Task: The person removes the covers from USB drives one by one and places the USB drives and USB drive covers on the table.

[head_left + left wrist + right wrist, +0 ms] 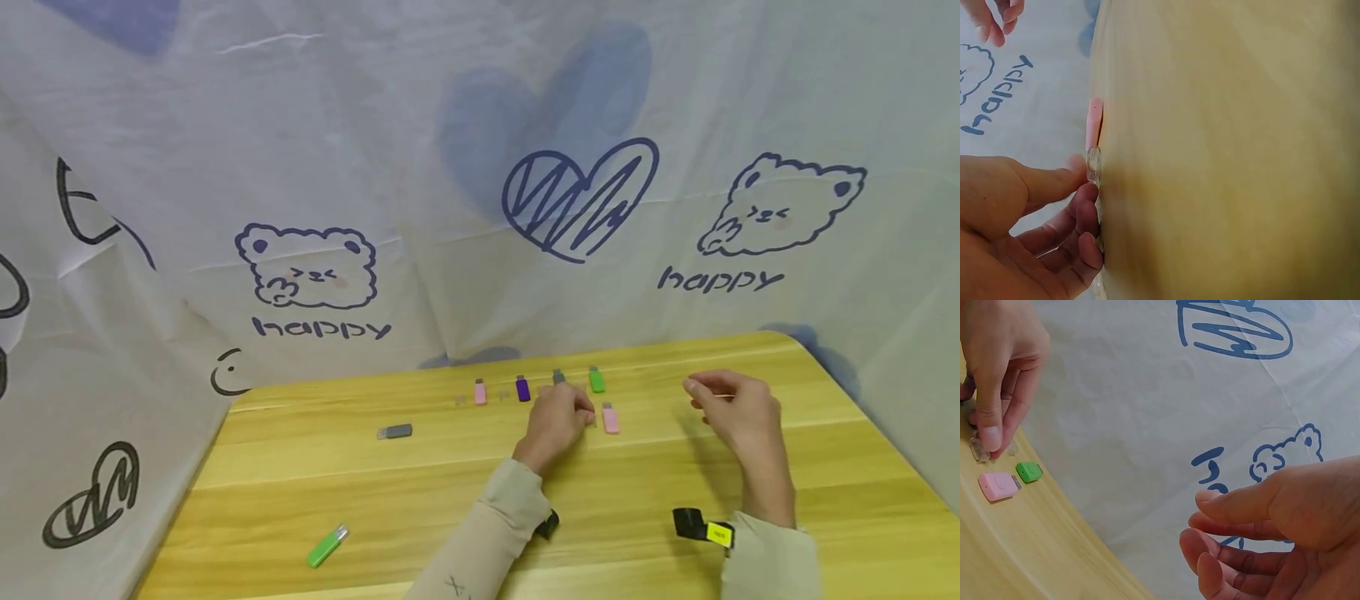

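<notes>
A beige sleeve [487, 533] leads to the left hand [557, 423] pinching 1 clear cap [1093, 165], probably light, rigid, slick, best side-gripped; the right hand [744, 417] is empty, loosely curled.

A beige fabric left sleeve [480, 537] bears small dark strokes [454, 585] — a black piece [549, 524] shows by its wide cuff [516, 492]. Beside the beige fabric right sleeve [772, 560] sits a black band [689, 523] — with a yellow rectangular label [720, 534].

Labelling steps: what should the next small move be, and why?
Probably open the left hand's fingers and leave the clear cap there: it's pinched low by the table, beside a pink USB stick with its connector bare, and other clear caps lie beside bare sticks.
</notes>
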The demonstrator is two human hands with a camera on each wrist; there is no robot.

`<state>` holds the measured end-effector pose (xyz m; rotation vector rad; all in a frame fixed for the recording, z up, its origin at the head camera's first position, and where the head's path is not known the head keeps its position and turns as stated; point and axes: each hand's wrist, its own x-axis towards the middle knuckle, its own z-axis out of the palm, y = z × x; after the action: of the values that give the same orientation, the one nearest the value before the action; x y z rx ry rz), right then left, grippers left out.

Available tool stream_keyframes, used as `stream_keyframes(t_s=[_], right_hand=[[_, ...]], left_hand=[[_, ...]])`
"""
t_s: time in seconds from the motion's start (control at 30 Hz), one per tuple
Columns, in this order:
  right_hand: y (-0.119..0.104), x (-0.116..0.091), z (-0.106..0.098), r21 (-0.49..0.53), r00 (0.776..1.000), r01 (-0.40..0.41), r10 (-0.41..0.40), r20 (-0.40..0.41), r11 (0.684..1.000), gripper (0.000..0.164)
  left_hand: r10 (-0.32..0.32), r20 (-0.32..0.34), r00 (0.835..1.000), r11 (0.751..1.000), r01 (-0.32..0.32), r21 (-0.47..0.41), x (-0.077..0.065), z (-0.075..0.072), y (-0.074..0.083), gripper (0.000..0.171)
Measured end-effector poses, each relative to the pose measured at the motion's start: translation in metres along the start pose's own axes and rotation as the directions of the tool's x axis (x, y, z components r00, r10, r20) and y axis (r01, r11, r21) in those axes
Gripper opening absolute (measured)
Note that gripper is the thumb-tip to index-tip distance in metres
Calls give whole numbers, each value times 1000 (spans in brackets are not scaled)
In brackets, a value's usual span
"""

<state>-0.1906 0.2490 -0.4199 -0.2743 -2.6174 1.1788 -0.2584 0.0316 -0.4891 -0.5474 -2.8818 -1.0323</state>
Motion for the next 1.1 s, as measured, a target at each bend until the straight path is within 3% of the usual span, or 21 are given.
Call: stream_keyframes(t_s=[0.13, 0.27, 0.4, 0.57, 0.8, 0.9, 1.1], right_hand=[[-1, 0, 1, -5, 1000, -7, 7, 4, 1000, 40], [-2, -1, 1, -8, 1000, -17, 17, 18, 1000, 39], [-4, -2, 2, -4, 999, -2, 2, 44, 1000, 39], [-7, -2, 4, -1, 997, 26, -26, 73, 1000, 40], [-8, -1, 10, 3, 991, 67, -67, 113, 998, 42], [-8, -2, 12, -2, 989, 71, -70, 130, 997, 42], [-8, -3, 14, -21, 984, 95, -91, 151, 995, 43]], left_hand=[[12, 20, 1000, 993, -9, -116, -4, -6, -5, 9], [32, 15, 999, 977, -28, -209, -12, -22, -16, 15], [48, -72, 996, 964, -65, -259, -26, -45, -35, 17], [31, -211, 977, 950, -95, -299, -45, -76, -60, 15], [-94, -301, 949, 927, -27, -374, -59, -114, -80, 14], [-81, -324, 943, 925, -50, -377, -61, -123, -83, 15], [-58, -310, 949, 918, -71, -391, -63, -128, -89, 15]])
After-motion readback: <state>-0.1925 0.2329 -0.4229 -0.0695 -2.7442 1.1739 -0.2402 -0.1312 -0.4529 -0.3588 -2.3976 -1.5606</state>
